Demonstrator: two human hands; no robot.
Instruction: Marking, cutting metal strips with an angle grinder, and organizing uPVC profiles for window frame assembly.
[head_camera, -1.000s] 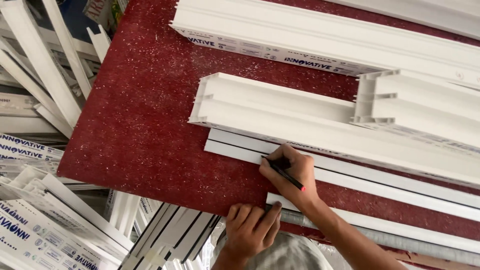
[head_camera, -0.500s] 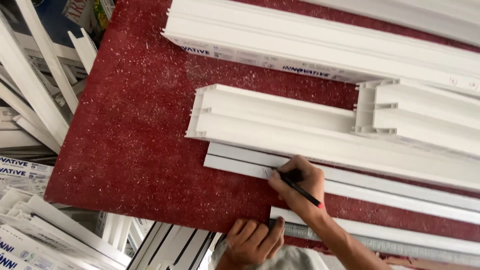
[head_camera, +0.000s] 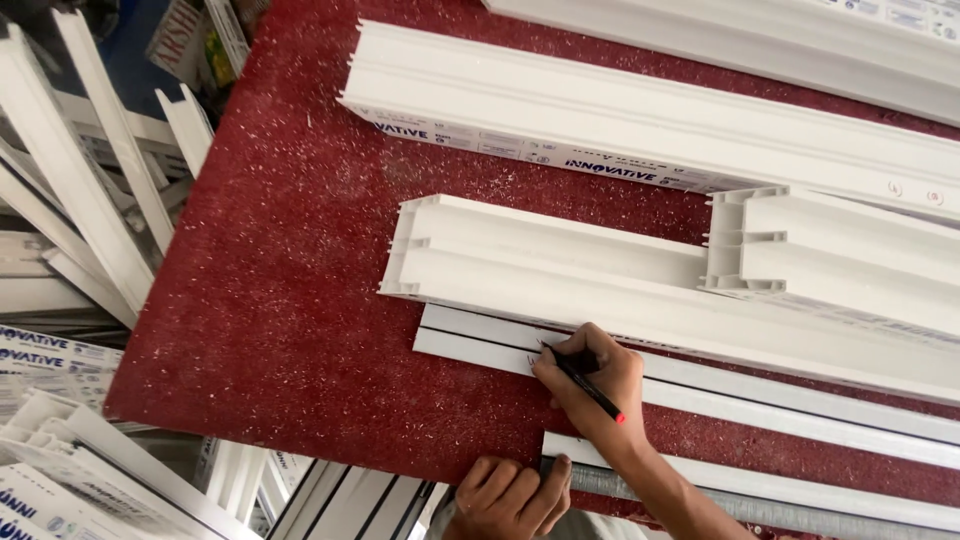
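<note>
Our right hand (head_camera: 590, 385) keeps a closed grip on the black marker (head_camera: 585, 385), tip on the flat white strip (head_camera: 800, 405) at six o'clock of the red bench (head_camera: 280, 300). Our left hand (head_camera: 510, 495) pinches the lower strip's (head_camera: 760, 485) end; unpinned, the marked strip might slide and skew the line.

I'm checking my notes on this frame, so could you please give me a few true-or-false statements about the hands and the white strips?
1. The right hand holds a black pen. True.
2. The pen tip rests on a flat white strip. True.
3. The left hand lies on the large channel profile. False: it is at the table's near edge, by the grey strip.
4. The table is blue. False: it is dark red.
</note>
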